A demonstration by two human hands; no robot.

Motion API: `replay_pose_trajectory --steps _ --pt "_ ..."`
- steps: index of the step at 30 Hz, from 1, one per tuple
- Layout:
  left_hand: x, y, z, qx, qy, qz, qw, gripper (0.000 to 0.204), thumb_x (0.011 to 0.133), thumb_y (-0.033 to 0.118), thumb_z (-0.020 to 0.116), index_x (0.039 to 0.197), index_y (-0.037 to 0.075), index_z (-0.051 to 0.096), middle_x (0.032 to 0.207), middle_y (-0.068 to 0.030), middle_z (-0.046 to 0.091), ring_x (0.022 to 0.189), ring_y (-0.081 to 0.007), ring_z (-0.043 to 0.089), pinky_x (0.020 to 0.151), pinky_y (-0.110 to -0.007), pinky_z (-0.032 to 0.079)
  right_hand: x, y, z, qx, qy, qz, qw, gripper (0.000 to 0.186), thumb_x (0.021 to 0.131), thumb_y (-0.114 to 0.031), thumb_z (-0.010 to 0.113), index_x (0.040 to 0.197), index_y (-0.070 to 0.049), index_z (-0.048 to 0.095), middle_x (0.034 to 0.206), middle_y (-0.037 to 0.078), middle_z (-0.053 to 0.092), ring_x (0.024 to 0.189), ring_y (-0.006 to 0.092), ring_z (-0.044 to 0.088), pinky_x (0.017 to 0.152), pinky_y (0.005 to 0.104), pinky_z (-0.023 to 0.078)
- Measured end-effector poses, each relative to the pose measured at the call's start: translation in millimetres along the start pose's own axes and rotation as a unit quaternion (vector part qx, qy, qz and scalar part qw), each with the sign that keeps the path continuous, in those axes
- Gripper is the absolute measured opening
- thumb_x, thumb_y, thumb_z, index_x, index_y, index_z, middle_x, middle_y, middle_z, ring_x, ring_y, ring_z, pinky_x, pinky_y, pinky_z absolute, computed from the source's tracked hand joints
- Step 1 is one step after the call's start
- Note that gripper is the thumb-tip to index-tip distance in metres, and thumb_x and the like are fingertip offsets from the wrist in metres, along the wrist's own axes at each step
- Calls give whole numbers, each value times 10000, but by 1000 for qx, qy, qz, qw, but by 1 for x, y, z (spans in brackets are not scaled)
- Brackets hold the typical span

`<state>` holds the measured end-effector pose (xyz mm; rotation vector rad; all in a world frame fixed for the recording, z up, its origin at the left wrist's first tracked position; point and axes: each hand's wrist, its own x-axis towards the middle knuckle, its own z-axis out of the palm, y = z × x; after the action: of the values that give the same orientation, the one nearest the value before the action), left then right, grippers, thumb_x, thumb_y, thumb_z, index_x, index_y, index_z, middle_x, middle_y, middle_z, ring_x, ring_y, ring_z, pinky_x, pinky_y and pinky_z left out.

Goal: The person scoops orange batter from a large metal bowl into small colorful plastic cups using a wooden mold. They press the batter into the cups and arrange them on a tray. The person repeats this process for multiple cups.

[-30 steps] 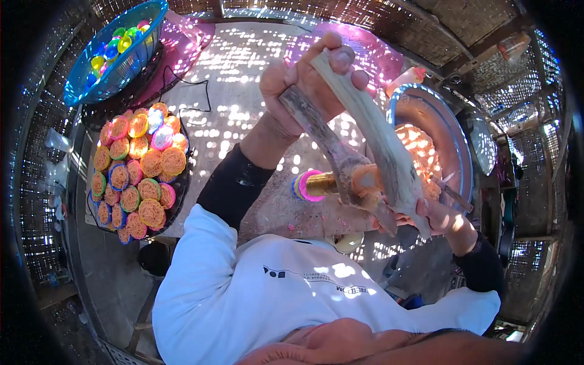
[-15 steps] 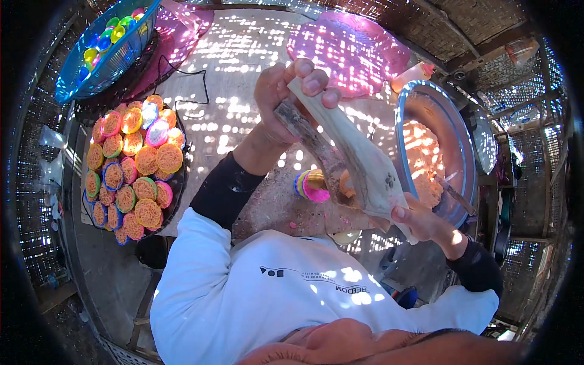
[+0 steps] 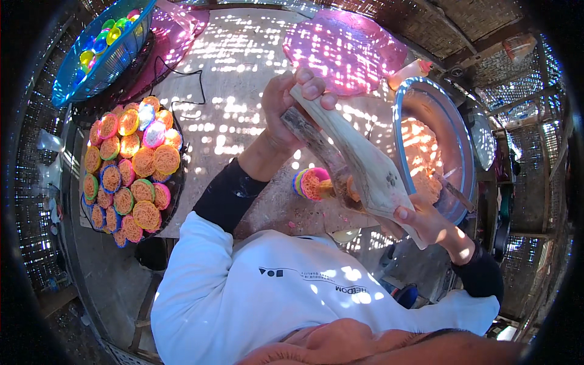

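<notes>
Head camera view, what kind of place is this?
Probably a small home food workshop under woven walls: a wooden press over a metal bowl of orange dough, and a tray of noodle nests on coloured moulds.

single head-worn fisheye view, straight down, close over the wooden press (image 3: 359, 164) and table (image 3: 243, 67)

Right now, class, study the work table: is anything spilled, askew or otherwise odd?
Little stands out. Pinkish crumbs are scattered on the table near the small mould under the wooden press, held by the left hand and right hand. The filled moulds on the round tray sit in crowded, overlapping rows.
</notes>
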<state>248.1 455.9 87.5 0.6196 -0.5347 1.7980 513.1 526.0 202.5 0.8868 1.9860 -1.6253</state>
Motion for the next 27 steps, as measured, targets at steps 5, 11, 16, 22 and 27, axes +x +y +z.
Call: replay_pose_trajectory --steps 5,11,16,22,27 --pt "5 5 -5 9 -45 2 999 251 909 316 344 881 138 519 800 13 534 888 -234 549 767 -389 500 2 -11 5 -35 31 -36 998 561 820 -491 555 976 44 615 754 40 592 733 95 512 622 247 412" --pt "6 20 9 48 -56 -9 997 287 914 341 326 858 145 529 766 16 534 866 -239 552 755 -384 494 9 -24 17 -43 37 -50 997 547 820 -473 566 1005 39 616 774 45 603 743 89 506 642 257 416" --pt "-2 22 15 59 -2 8 998 301 915 348 324 829 145 529 737 23 529 839 -224 555 734 -367 492 13 -21 19 -35 13 -27 999 543 822 -484 557 985 28 630 712 25 575 661 63 481 558 222 381" --pt "-11 9 12 74 74 30 994 290 917 335 331 803 154 526 716 29 526 801 -220 562 719 -347 488 3 -17 19 -23 30 -19 999 506 832 -464 555 954 20 639 656 5 550 591 47 454 493 208 340" --pt "-1 8 8 80 45 27 995 297 918 331 331 780 157 527 699 28 528 774 -220 561 707 -340 486 -2 -23 14 -49 43 -18 998 500 831 -443 566 971 32 632 714 34 592 644 61 491 541 222 387"
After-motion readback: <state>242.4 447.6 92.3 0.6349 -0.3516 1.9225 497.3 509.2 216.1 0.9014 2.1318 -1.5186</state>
